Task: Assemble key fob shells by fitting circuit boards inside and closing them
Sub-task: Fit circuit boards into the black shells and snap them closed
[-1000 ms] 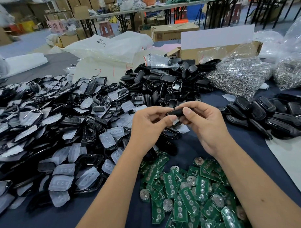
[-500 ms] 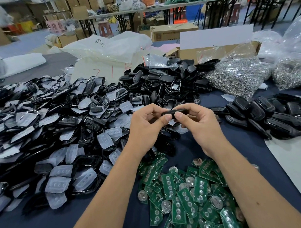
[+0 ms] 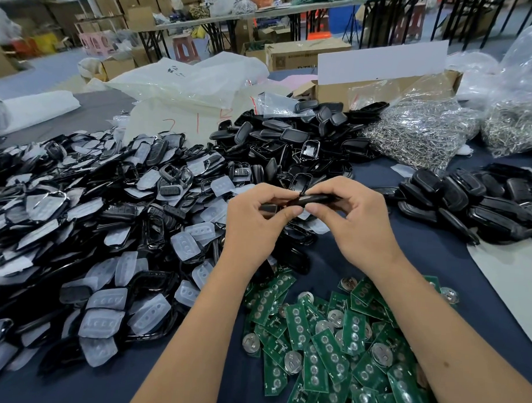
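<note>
Your left hand (image 3: 255, 222) and right hand (image 3: 356, 222) both pinched the glossy black key fob shell (image 3: 311, 200), fingers curled around its ends, above the flat green circuit boards (image 3: 329, 348) on the table

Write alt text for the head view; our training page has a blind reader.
Two bare hands, left hand and right hand, pinch a black key fob shell between them above a dark blue table. Green circuit boards lie heaped near the wrists, black shell halves with translucent button pads to the left, closed fobs to the right.
</note>
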